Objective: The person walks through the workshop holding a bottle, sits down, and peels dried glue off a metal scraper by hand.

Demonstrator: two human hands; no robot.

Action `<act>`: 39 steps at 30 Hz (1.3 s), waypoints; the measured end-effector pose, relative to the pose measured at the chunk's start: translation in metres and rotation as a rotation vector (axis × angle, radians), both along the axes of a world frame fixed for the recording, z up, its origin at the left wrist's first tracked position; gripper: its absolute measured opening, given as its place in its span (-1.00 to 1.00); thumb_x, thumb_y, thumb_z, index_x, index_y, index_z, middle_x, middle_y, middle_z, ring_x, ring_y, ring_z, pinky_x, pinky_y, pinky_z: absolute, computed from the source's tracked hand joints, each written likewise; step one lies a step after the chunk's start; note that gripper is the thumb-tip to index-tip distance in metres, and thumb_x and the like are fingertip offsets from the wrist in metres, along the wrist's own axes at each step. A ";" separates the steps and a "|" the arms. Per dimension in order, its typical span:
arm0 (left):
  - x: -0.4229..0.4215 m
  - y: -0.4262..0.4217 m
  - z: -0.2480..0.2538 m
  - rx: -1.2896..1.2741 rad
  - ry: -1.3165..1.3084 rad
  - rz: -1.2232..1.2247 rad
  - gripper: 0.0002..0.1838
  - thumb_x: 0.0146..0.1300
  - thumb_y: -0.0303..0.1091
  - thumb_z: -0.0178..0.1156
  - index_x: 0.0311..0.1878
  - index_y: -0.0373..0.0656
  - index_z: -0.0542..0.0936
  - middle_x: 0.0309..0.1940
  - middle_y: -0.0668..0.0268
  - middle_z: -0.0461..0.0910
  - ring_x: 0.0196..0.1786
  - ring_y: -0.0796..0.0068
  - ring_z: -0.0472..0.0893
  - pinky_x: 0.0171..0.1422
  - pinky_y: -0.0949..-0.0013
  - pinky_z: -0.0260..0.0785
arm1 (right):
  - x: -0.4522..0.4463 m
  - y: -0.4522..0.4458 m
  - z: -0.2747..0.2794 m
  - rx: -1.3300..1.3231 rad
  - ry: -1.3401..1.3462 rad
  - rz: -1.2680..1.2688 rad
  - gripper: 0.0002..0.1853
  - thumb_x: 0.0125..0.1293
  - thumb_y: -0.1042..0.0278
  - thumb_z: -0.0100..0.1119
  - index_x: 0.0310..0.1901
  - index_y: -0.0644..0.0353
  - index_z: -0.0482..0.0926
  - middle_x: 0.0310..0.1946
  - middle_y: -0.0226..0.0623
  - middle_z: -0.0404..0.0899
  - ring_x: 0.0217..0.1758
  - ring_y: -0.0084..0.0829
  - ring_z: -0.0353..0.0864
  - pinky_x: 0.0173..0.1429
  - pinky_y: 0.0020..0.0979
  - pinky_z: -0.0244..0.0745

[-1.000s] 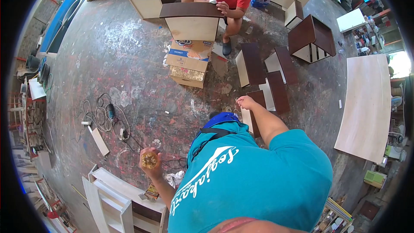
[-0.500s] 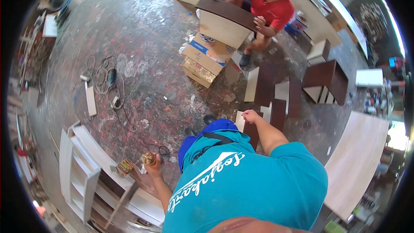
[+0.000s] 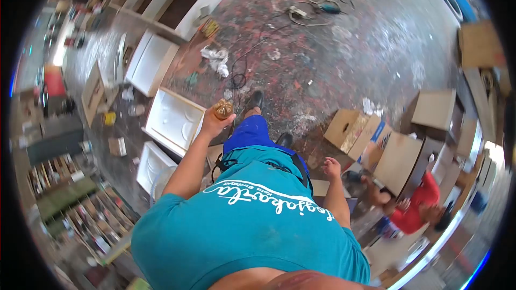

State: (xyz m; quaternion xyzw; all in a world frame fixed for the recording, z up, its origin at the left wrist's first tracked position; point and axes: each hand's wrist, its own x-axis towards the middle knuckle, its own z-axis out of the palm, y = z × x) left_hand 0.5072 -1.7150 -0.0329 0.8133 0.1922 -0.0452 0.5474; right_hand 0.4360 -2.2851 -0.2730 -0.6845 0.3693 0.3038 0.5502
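My left hand (image 3: 215, 121) is closed around an amber-brown plastic bottle (image 3: 223, 108), whose ridged end faces up. It is held out at my left side, beside an open white-lined drawer (image 3: 175, 120) on the floor. My right hand (image 3: 331, 167) hangs at my right side with fingers loosely bent and apart, nothing visible in it. Nearest to that hand is a cardboard box (image 3: 344, 129) on the floor in front.
A white cabinet frame (image 3: 188, 24) lies ahead left, with white rags (image 3: 216, 60) and a yellow tin (image 3: 209, 28) nearby. A cable and power tool (image 3: 329, 8) lie ahead. At right, a person in a red shirt (image 3: 416, 209) works at a wooden drawer (image 3: 398, 162).
My view has swung left, so the drawers on my left show and the person in red appears lower right. The bottle stays in my left hand; my right hand has lowered beside me.
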 end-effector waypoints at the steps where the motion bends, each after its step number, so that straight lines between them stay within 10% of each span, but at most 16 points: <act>1: -0.005 0.006 -0.005 0.034 0.000 0.015 -0.66 0.17 -0.23 0.55 -0.13 -0.21 0.67 -0.32 0.42 0.70 -0.29 0.58 0.61 -0.10 0.35 0.52 | 0.014 0.000 -0.015 0.177 -0.038 -0.004 -0.76 0.48 0.40 0.10 0.10 0.14 0.65 -0.34 -0.41 0.62 -0.47 -0.54 0.58 -0.52 -0.48 0.42; 13: 0.024 0.212 -0.066 -0.074 0.021 0.411 -0.64 0.14 -0.31 0.55 -0.05 -0.23 0.68 -0.25 0.40 0.72 -0.19 0.61 0.65 -0.01 0.40 0.53 | 0.285 0.183 -0.009 -0.188 0.109 0.592 -0.74 0.51 0.25 0.09 0.10 0.04 0.67 -0.38 -0.47 0.62 -0.45 -0.53 0.61 -0.43 -0.42 0.49; 23: 0.094 0.387 -0.028 0.121 0.011 0.604 -0.61 0.09 -0.42 0.57 -0.02 -0.27 0.67 -0.19 0.35 0.75 -0.14 0.62 0.66 0.03 0.42 0.54 | 0.531 0.457 0.013 -0.182 -0.463 1.073 -0.70 0.41 0.25 0.18 0.07 0.19 0.71 -0.24 -0.26 0.76 -0.28 -0.42 0.72 -0.12 -0.33 0.61; 28: 0.131 0.420 -0.041 0.070 0.069 0.720 -0.64 0.06 -0.40 0.57 -0.08 -0.22 0.68 -0.26 0.37 0.72 -0.18 0.61 0.65 -0.01 0.39 0.53 | 0.616 0.550 -0.033 -0.394 -0.538 1.354 -0.67 0.36 0.08 0.19 -0.02 0.08 0.75 -0.17 -0.03 0.76 -0.05 0.02 0.75 0.05 -0.08 0.61; 39: 0.205 0.427 -0.126 -0.134 0.393 0.947 -0.57 -0.16 -0.37 0.63 -0.17 -0.14 0.66 -0.24 0.22 0.72 -0.15 0.37 0.72 -0.04 0.28 0.55 | 0.817 0.814 -0.206 -0.431 -0.335 1.706 -0.65 0.27 0.09 0.15 -0.11 0.15 0.76 -0.21 0.07 0.75 -0.02 0.13 0.74 0.09 0.01 0.61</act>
